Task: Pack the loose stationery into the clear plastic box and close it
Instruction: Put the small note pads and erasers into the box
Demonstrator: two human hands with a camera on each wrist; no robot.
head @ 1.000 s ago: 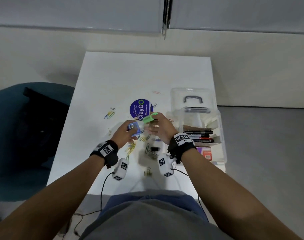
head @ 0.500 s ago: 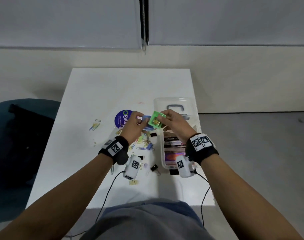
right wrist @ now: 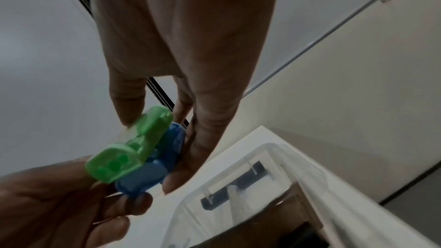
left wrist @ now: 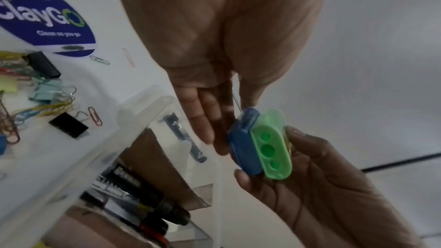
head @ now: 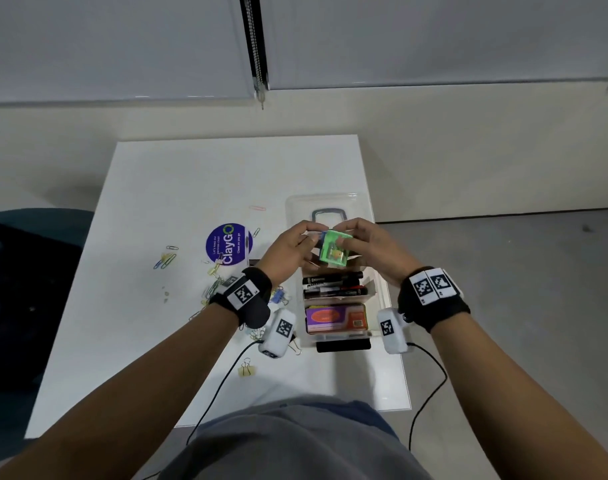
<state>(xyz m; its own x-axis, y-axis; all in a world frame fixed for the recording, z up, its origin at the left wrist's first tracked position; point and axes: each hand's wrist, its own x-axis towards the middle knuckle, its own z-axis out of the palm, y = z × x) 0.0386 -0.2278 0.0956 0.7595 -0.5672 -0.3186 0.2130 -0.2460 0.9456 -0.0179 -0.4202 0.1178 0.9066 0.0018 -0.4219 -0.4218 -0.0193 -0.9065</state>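
The right hand [head: 368, 247] and the left hand [head: 288, 251] meet above the far end of the clear plastic box [head: 382, 289], and each grip is pinching one small sharpener: the right fingers [left wrist: 307, 150] curl around the green sharpener [head: 333, 252], and the left fingers [right wrist: 198, 139] press the blue sharpener [left wrist: 243, 150] flat against its side, so the two pieces are touching like one block. Below them the box is open, with its lid [head: 321, 206] laid back on the bench [head: 177, 188], and it already holds black markers [head: 333, 285] and an orange packet [head: 335, 318]. To do this step well, I think it is better to keep the two sharpeners pressed together, lower them into the free space behind the markers, and spread the fingers only when the pieces rest on the bottom; they are smooth and may slip apart. Many paper clips [head: 165, 259] and binder clips [head: 247, 370] lie on the bench left of the box, near a round blue sticker [head: 228, 244], so much packing is not yet done.
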